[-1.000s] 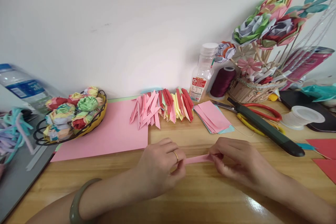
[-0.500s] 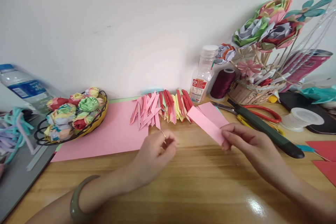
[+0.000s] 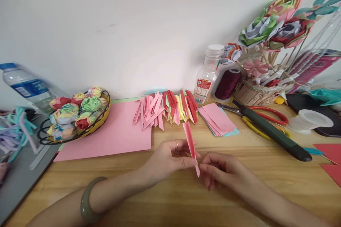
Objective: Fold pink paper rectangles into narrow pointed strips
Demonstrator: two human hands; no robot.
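My left hand [image 3: 178, 158] is closed on a narrow pink paper strip [image 3: 189, 138], pinching it near its lower end between thumb and fingers. The strip stands nearly upright, curved along its length. Right beside its lower end is my right hand [image 3: 220, 168], its fingers curled and the thumb drawn in; whether these fingertips grip the strip's edge is hard to see. Behind my hands lies a stack of pink paper rectangles [image 3: 218, 117], with blue ones showing under it. A row of folded paper pieces [image 3: 150, 110] in pink, red and yellow stands left of this stack.
On the left, a basket of paper flowers [image 3: 99, 124] rests over a large pink sheet [image 3: 128, 127]. A clear bottle [image 3: 206, 78], a dark thread spool [image 3: 227, 85] and a flower-filled holder [image 3: 259, 94] stand along the wall. Scissors [image 3: 277, 113], a dark-handled cutter [image 3: 274, 133] and a white spool [image 3: 310, 120] lie at right.
The pink strip has moved from my right hand, above the stack, to my left hand, and turned nearly upright. Both hands have come close together over the middle of the table.
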